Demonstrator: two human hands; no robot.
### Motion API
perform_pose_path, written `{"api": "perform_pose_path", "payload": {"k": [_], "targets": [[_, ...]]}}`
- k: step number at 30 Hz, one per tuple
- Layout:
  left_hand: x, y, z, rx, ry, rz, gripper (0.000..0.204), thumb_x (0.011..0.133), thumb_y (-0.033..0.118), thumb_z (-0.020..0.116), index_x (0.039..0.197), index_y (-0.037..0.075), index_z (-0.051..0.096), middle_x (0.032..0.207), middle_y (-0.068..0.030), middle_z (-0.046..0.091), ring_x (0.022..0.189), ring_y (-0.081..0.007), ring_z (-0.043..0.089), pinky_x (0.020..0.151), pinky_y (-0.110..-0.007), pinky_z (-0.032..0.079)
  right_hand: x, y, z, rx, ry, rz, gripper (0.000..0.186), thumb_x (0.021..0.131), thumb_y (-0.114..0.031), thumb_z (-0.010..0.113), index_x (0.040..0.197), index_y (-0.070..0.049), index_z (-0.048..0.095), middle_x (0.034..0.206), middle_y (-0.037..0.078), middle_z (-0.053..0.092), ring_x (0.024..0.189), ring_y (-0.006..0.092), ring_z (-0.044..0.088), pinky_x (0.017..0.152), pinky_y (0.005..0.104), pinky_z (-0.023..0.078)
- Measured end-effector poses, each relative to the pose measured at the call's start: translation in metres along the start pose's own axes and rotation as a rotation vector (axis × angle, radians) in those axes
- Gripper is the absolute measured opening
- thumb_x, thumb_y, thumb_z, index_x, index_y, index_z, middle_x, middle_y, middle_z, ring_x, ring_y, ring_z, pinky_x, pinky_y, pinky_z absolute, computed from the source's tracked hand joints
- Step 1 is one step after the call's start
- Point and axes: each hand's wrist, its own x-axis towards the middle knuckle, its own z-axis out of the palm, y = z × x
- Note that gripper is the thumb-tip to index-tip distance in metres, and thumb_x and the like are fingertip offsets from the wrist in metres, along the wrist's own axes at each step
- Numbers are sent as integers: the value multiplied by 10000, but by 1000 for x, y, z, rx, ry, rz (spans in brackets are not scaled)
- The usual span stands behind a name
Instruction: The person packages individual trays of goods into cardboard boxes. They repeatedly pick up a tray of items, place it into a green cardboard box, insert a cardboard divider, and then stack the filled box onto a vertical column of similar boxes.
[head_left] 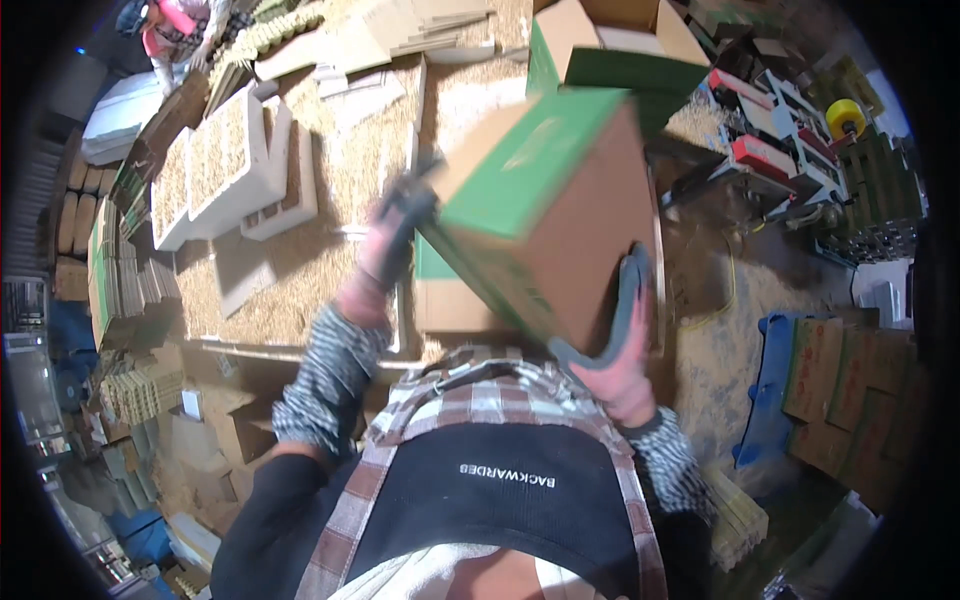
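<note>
Both arms are raised in front of the chest, elbows bent, the forearms in checked sleeves over dark upper sleeves. The left hand (385, 255) wears a pink glove with dark grey fingers (412, 205); its fingers curl upward and grip, the wrist bent back. The right hand (622, 345), gloved alike, is turned palm inward, its fingers (630, 285) stretched flat and pointing upward, pressing sideways toward the left hand.

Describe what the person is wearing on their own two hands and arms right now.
Both hands wear knit work gloves with a pinkish fabric back and dark grey coated palm and fingers: left hand, right hand. The forearms are covered by finely checked grey-and-white sleeves, snug at the wrist. No watch or other markings show on them.
</note>
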Motion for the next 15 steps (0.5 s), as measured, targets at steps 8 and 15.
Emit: {"api": "perform_pose_path", "payload": {"k": [8, 15], "targets": [[-41, 33, 116, 592, -771, 328, 256, 802, 251, 650, 1031, 136, 644, 961, -79, 627, 900, -254, 627, 769, -373, 503, 45, 55, 20, 267, -59, 206, 706, 908, -250, 600, 1501, -56, 270, 1502, 158, 343, 1378, 306, 350, 1145, 400, 277], [-78, -30, -31, 1225, 24, 88, 652, 763, 220, 651, 1353, 46, 438, 1398, -308, 395, 900, -348, 579, 791, -379, 493, 145, 3, 34, -5, -272, -109, 734, 791, -73, 671, 1447, -13, 345, 1402, 172, 426, 1346, 305, 385, 1106, 423, 345]]}}
